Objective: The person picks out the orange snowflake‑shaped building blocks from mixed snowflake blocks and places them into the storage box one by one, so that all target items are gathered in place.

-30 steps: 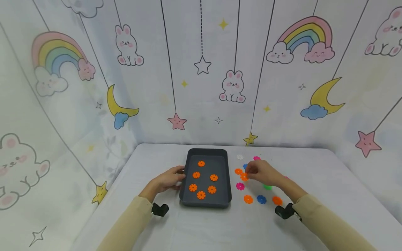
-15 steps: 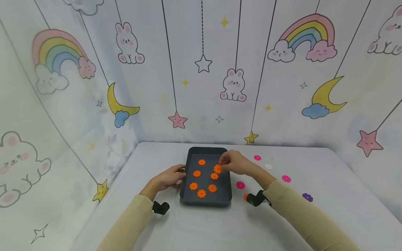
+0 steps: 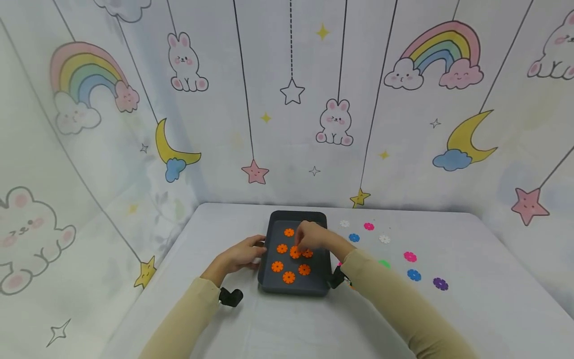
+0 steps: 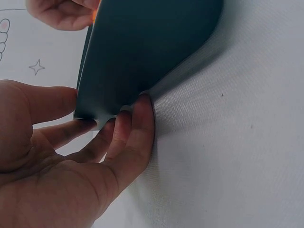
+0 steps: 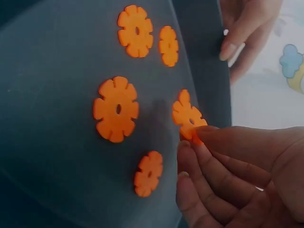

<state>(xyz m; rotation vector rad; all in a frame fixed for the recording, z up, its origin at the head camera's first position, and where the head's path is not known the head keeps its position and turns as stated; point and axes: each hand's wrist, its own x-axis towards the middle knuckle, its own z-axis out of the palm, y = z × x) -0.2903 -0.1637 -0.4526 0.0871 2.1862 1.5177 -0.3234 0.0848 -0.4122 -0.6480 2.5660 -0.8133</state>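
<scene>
Partly hidden orange disc [image 5: 183, 113], right hand [image 5: 232, 175] pinching it

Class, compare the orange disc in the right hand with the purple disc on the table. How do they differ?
Colour: the held orange disc is bright orange; the purple disc is dark purple.
Support: the right hand pinches the held orange disc, while the purple disc lies flat on the white table.
Place: in the head view, the held orange disc shows against the dark tray; the purple disc lies outside it.
Shared: both have notched, flower-like edges.
</scene>
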